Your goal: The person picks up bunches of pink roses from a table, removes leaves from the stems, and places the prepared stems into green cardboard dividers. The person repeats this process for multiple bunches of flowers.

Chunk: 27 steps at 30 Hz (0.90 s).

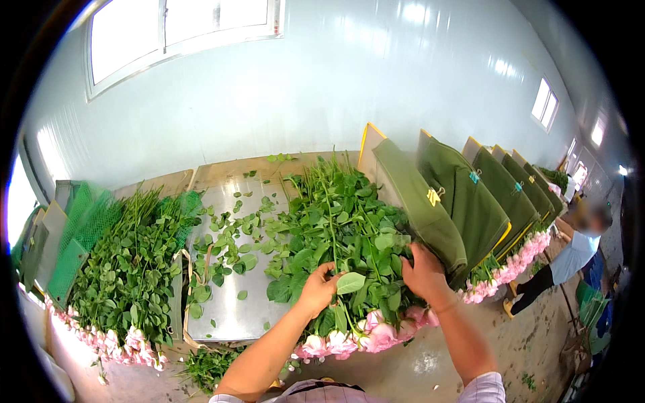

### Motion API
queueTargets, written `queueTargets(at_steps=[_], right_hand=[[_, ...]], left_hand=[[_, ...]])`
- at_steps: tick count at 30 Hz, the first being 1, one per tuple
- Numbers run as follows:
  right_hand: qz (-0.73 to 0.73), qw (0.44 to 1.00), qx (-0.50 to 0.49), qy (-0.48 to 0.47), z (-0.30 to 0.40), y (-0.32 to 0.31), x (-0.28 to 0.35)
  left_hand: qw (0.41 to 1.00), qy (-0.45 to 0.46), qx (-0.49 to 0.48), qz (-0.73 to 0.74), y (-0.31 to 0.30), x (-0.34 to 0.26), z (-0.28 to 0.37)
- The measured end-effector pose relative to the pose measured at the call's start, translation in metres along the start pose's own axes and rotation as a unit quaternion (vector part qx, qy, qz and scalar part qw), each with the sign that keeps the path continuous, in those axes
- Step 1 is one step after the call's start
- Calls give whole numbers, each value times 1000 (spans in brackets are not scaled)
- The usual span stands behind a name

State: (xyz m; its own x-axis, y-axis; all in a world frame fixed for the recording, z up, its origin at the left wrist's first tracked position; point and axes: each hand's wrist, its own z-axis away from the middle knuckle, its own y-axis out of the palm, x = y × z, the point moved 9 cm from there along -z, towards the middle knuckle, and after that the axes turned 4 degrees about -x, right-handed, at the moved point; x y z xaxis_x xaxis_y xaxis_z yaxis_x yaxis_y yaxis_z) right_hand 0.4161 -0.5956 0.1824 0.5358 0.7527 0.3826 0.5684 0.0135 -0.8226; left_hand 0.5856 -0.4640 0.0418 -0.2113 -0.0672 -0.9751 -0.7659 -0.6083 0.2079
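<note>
A large heap of pink roses on leafy green stems lies before me, with the blooms hanging over the front edge of the metal-topped table. My left hand pinches a single rose stem between thumb and fingers, just above its leaves; a broad pale leaf stands out beside the fingertips. At the heap's right side is my right hand, its thumb and forefinger apart among the leaves. Nothing shows clearly in its grasp, though some of its fingers are hidden.
Loose leaves are scattered over the metal tabletop. Another rose pile lies left, beside green netting. Upright dividers covered in green cloth stand close on the right, with more roses between them. A co-worker is farther right.
</note>
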Motion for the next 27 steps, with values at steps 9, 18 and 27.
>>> queueTargets(at_steps=[9, 18, 27], right_hand=[[202, 963, 167, 59, -3, 44, 18], [-187, 960, 63, 197, -22, 13, -9], [-413, 894, 81, 151, -14, 6, 36]], left_hand=[[989, 5, 91, 114, -5, -33, 2], [960, -3, 135, 245, -51, -36, -2], [973, -59, 124, 184, -21, -35, 10]])
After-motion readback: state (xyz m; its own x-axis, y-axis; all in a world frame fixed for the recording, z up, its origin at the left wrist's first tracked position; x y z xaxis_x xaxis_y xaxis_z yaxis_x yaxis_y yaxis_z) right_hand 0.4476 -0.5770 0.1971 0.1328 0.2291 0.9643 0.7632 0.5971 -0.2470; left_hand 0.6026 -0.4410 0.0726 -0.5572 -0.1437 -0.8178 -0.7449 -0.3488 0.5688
